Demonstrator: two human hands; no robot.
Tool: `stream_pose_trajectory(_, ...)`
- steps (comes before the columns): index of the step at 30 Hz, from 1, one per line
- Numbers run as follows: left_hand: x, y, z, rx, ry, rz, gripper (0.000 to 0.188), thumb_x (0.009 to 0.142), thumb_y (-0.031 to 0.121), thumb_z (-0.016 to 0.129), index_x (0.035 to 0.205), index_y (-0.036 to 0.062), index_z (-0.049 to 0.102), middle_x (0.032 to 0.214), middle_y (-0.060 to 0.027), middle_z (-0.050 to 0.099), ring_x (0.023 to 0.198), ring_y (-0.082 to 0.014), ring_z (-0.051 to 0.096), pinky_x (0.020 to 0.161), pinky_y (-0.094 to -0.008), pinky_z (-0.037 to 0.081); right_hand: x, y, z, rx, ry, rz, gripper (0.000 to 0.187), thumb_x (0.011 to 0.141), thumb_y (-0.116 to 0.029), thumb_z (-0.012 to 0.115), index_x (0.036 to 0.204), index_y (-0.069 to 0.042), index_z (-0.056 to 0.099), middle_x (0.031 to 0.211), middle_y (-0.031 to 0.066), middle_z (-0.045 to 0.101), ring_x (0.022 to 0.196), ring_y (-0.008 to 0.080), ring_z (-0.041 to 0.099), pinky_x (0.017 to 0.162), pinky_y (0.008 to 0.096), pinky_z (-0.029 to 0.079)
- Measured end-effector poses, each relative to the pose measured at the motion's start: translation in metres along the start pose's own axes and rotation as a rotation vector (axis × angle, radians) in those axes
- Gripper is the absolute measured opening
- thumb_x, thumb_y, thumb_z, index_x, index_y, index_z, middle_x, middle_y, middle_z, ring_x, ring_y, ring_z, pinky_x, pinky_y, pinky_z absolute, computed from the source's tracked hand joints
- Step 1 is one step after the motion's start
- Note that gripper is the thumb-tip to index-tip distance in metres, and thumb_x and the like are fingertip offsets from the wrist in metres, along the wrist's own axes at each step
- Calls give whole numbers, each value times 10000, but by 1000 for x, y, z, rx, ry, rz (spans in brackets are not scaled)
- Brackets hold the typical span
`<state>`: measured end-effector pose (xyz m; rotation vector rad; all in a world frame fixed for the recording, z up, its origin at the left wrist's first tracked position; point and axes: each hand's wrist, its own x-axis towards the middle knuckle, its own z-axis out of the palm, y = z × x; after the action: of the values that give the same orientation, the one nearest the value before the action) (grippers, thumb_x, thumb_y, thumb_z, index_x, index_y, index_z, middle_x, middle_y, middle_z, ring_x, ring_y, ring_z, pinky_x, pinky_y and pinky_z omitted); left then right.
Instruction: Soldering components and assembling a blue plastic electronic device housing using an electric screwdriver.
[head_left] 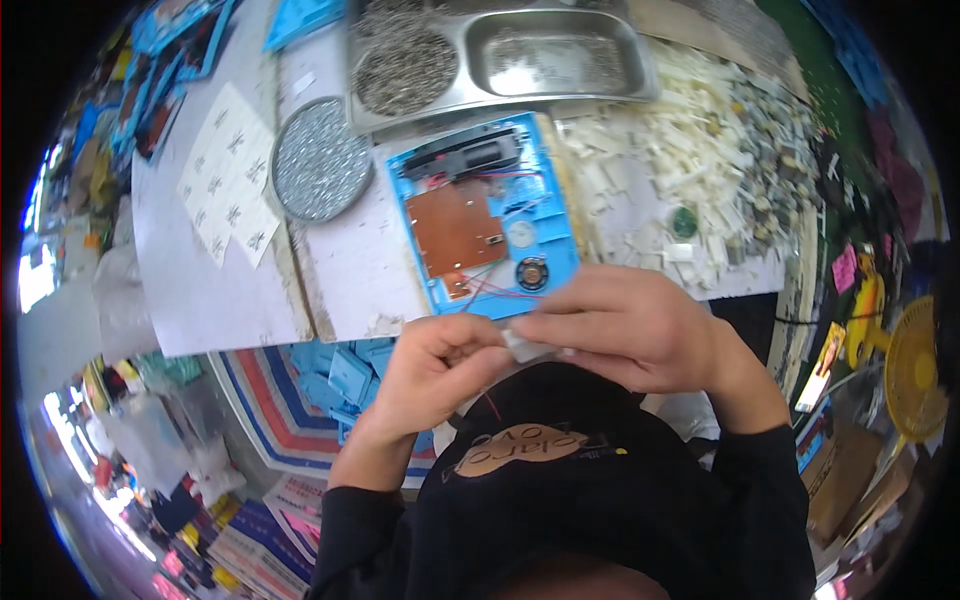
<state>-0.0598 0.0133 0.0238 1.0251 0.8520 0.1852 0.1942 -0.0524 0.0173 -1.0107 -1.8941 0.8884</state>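
At the table's near edge, my left hand (440,365) and my right hand (640,330) meet over a small white piece (528,346). Both have their fingers closed on it; its exact kind is too small to tell. A thin red wire hangs below my left fingers. Just beyond lies an opened blue plastic casing (555,215), tilted slightly. Inside it sit a brown circuit board (455,228), a black part (465,155) at the far end and a round speaker (533,272). Red wires run from the casing's near end toward my hands, which partly hide them.
Beyond the casing stands a metal tray (555,95) with small screws. To its left are a round dish (322,158) of metal bits and a patterned paper sheet (230,175). White plastic pieces (690,150) are heaped at right. Blue casings (350,375) fill a striped bag below.
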Motion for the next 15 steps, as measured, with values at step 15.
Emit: stream_pose_trajectory(15,103,32,13,1287,497,703,133,869,185,742,909,58,738,785,-109,713,713,-308,695,632,-405,545,-54,6,-6,456,257,402,332,756,-25,850,1077,-19,767,1008,111,780,900,202,756,798,290,570)
